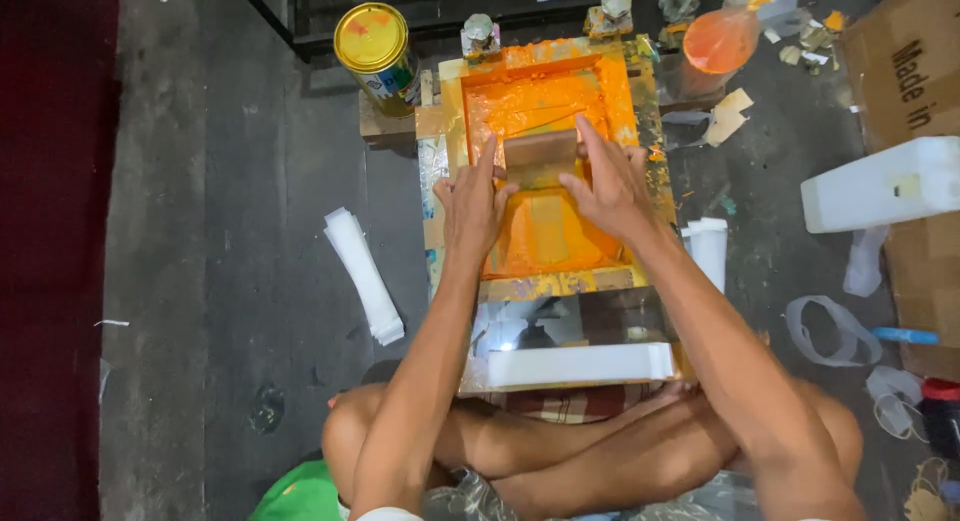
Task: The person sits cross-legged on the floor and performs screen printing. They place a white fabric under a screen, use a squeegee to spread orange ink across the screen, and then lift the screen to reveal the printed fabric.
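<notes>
1. The left hand [472, 203] and the right hand [612, 186] grip a brown squeegee block [540, 159] from either side, fingers curled onto its ends, thumbs toward the middle.
2. The squeegee block stands across the middle of an orange-inked printing screen [545, 236], touching its mesh; wet orange ink lies thick above it and thinner below it.
3. The screen's wooden frame [553, 281], smeared yellow and orange, sits on a low bench [432, 161] on the floor, hinged at the far end by two metal clamps [479, 33].
4. Just below the frame, near the person's crossed legs [560, 446], a glass plate [570, 326] shows, with a white strip stack [580, 364] lying across its near edge.
5. A yellow-lidded tin [376, 49] stands at the far left corner of the bench, just beside the frame.
6. An orange-stained plastic bag [720, 41] lies at the far right, among paper scraps.
7. A fanned pile of white strips [364, 273] lies on the grey floor [220, 231], left of the bench and well apart from the hands.
8. More white strips [708, 246] stand just beside the right forearm.
9. A white foam block [880, 184] and a cardboard box [905, 66] lie at the right, well apart.
</notes>
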